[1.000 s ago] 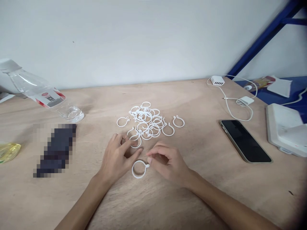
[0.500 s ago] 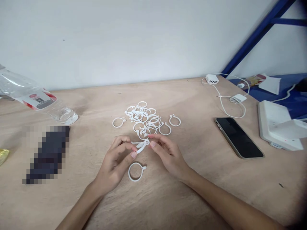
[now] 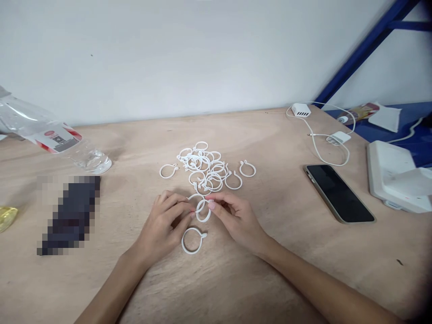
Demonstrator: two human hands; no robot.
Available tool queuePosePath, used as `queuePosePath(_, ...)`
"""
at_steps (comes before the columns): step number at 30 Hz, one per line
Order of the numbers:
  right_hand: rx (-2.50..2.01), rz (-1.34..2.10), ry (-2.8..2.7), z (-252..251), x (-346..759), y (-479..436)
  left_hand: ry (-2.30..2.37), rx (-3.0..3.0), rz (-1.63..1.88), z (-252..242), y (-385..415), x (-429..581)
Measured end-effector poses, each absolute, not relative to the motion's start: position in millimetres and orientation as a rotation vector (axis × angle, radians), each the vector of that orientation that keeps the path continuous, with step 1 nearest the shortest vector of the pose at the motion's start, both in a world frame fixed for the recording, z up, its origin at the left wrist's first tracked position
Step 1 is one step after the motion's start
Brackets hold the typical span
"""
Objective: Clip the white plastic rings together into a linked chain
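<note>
White plastic ring (image 3: 203, 210), small and open-ended, is pinched between both hands just above the bench (image 3: 263, 270); the left hand (image 3: 162, 227) closes thumb and forefinger on its left edge, and the right hand (image 3: 236, 218) closes fingertips on its right edge, so each hand is gripping the same ring; the remaining fingers of both hands curl loosely, knuckles up. Just below the held ring, between the two wrists, a second ring (image 3: 193, 240) lies flat on the bare wood, apart from the fingers. Beyond the hands, toward the wall, sits a loose pile of rings (image 3: 204, 168), many overlapping and tangled; one stray ring (image 3: 168, 171) lies to the pile's left and another single ring (image 3: 247, 169) to its right, both flat and clear of the heap.

At the left, a clear plastic bottle (image 3: 57, 139) with a red and white label lies on its side, its base pointing toward the rings; nearer the left edge is a pixelated dark patch (image 3: 69, 215), and a bit of yellow wrapper (image 3: 6, 218) shows at the very edge. At the right, a black phone (image 3: 338, 192) lies face up, screen dark, well apart from the hands; behind it a white charger (image 3: 300, 110) with its cable (image 3: 324, 148) loops across the wood; a white device (image 3: 394, 175) rests at the far right beside a blue metal frame (image 3: 364, 49).
</note>
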State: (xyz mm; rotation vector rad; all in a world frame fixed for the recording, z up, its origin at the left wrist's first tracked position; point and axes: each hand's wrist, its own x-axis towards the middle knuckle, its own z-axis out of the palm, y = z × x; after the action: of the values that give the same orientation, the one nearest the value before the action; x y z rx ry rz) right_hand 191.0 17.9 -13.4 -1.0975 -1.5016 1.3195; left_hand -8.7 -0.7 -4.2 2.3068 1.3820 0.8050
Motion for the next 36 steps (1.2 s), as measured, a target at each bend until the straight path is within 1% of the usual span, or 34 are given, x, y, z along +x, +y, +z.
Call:
queuePosePath(3,-1.077,1.303,-1.534,-14,192,18,1.357,2.186,0.835,-2,-1,-6)
queuePosePath(9,-1.056,1.318,-1.489,-16,193,18,1.3,1.634,0.899,11,-3,-2)
queuePosePath(14,-1.004,1.325,-1.502,-16,193,18,1.229,1.557,0.863,12,-5,-2)
queuePosePath(20,-1.083,1.346,-1.389,-17,193,16,1.139,1.418,0.82,16,-10,1)
queuePosePath(25,-1.032,1.36,-1.45,-11,193,18,1.134,1.341,0.842,17,-11,2)
queuePosePath(31,-0.979,1.534,-1.502,-2,196,19,1.11,1.171,0.949,10,-10,0)
queuePosePath(34,-0.905,1.682,-1.444,-3,195,18,1.115,1.045,1.031,6,-9,-1)
queuePosePath(36,-0.9,1.707,-1.389,-4,195,19,1.18,1.08,1.092,4,-8,-1)
